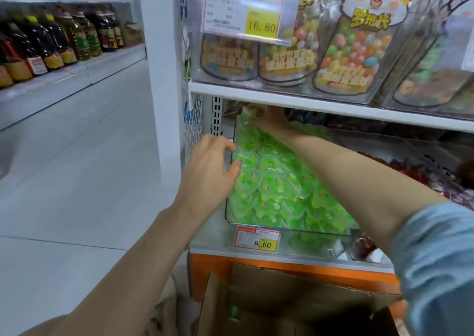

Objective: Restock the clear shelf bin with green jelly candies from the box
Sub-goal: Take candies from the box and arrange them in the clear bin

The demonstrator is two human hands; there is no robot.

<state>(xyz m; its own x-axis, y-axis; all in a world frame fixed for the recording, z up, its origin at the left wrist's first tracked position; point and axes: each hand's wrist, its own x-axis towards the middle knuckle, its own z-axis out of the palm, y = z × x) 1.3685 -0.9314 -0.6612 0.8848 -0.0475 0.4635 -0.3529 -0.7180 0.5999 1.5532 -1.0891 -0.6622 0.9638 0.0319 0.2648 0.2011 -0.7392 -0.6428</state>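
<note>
I am pinching one jelly cup [246, 159] between the thumb and fingers of my left hand [211, 167], right at nine o'clock on the clear bin [320, 231], where its side wall is meeting the heap. My right hand [269, 120] is reaching across to twelve o'clock, deep under the upper shelf [320, 103], with the fingers lying on the topmost pieces. Whether it is gripping a piece there or only pressing down, I cannot tell, because the fingertips are half hidden.

The green jelly candies [277, 187] are filling the bin almost to the rim and are sloping upward toward the back. The box [295, 292] is standing open at six o'clock, below the shelf edge, and its inside is too dark to judge how much is left.

What I am worrying about is the heap itself. The cups look slick and are stacking loosely, so a push from my right hand could be sending a slide forward, over the front wall above the price tag [257, 240]. At nine o'clock the cup I am pinching is sitting on the edge, and letting it go carelessly could be dropping it outside the bin. My right forearm is crossing the heap toward three o'clock, where the dark red goods [400, 166] are lying just beside, so dragging it back could be sweeping cups out.
</note>
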